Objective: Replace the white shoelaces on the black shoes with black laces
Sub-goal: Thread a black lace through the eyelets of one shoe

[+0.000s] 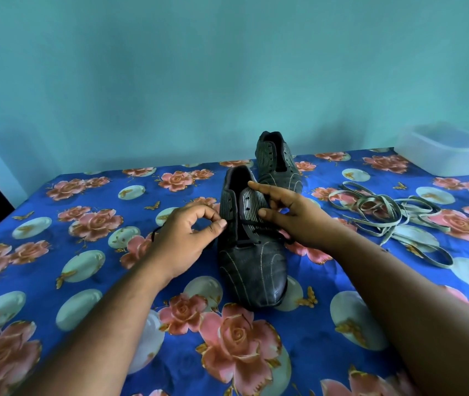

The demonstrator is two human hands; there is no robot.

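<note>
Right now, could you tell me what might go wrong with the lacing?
The left hand pinches the black lace right at the near shoe; a hard pull could unthread the few lowest eyelets done. The right hand covers one eyelet row, so one might be skipped.

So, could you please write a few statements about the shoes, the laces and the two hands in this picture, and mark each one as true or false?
1. The near black striped leather shoe has a thin black lace through its lowest eyelets. True.
2. The far black shoe is fully laced in white. False: its eyelets look empty.
3. The loose flat white laces lie on the blue rose-patterned cloth, to the right of the shoes. True.
4. The left hand lies flat on the cloth. False: its thumb and fingers pinch the black lace beside the near shoe.
5. The clear plastic tub holds the white laces. False: they lie on the cloth in front of it.
6. The right hand touches the near shoe's eyelet flap. True.
</note>
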